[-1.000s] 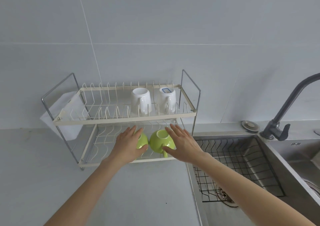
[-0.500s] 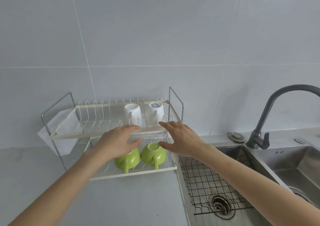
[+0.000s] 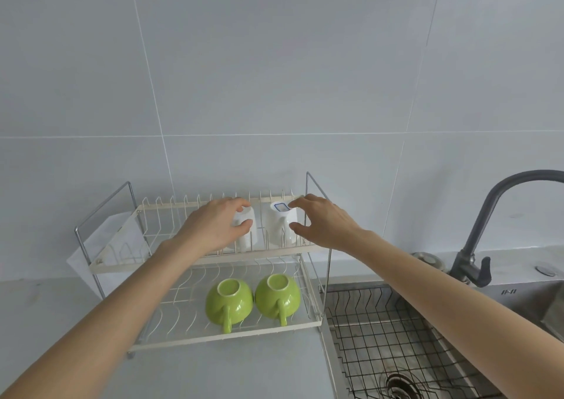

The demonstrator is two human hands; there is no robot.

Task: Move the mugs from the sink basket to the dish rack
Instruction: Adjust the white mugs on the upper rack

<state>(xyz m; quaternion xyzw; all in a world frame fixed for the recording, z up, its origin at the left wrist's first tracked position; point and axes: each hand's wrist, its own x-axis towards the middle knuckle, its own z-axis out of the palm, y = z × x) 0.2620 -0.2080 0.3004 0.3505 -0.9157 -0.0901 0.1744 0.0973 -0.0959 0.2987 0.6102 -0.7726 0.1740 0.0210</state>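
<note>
Seen from a head-worn camera looking down at a grey counter [image 3: 213, 374] against a pale tiled wall [image 3: 274, 78]. At far left, a white cloth or sheet [image 3: 106, 240] hanging behind the end of a two-tier wire dish rack [image 3: 195, 259]. Reaching in from the lower left, a bare forearm ending in the left hand [image 3: 210, 230], fingers [image 3: 241, 227] curled loosely around the left white mug [image 3: 245, 233] on the upper tier, thumb near its top and fingertips against its side; whether actually gripping or only touching cannot be told. Just to the right on the same tier, a second white mug [image 3: 279, 229], upside down, with a blue-edged label on its upturned base. On the lower tier, directly below, two green mugs side by side, both upside down with handles pointing toward the viewer: the left green mug [image 3: 229, 302] and the right green mug [image 3: 277, 296], close together and near the rack's right end. Right hand [image 3: 323, 223] coming in from the lower right, thumb and forefinger spread apart and bracketing the second white mug's right side, fingertips at or just off its surface; firm hold not discernible. Further right, a steel sink [image 3: 518, 304] holding a black wire sink basket [image 3: 381, 337], no mugs seen inside it, with a drain [image 3: 399, 386] showing beneath. At far right, a dark grey faucet [image 3: 476, 246] arching over the sink.
</note>
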